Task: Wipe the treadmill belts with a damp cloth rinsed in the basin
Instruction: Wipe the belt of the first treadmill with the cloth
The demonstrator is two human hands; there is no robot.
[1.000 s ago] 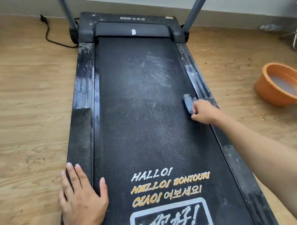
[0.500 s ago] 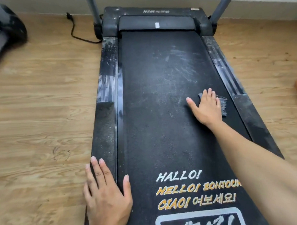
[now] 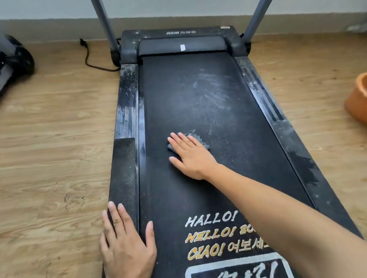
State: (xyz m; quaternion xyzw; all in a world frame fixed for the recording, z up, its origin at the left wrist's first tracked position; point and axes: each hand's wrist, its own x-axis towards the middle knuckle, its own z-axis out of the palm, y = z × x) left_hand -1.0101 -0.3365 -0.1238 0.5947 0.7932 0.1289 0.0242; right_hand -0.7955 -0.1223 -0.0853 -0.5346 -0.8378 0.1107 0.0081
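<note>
Right hand (image 3: pixel 190 154) slid leftward across belt (image 3: pixel 197 92), flat on cloth (image 3: pixel 196 136) (fingers straight); left hand (image 3: pixel 126 247) flat on rail (image 3: pixel 123 168).

Head-worn camera looks forward and down along the treadmill (image 3: pixel 209 117).

1. Belt (image 3: pixel 197 96): black, dusty, streaked pale, running up the middle of the frame.
2. Cloth (image 3: pixel 197 136): grey, crumpled, on the belt at centre, partly under the right hand (image 3: pixel 191 157).
3. Basin (image 3: pixel 360 103): orange, cut off at right edge.
</note>
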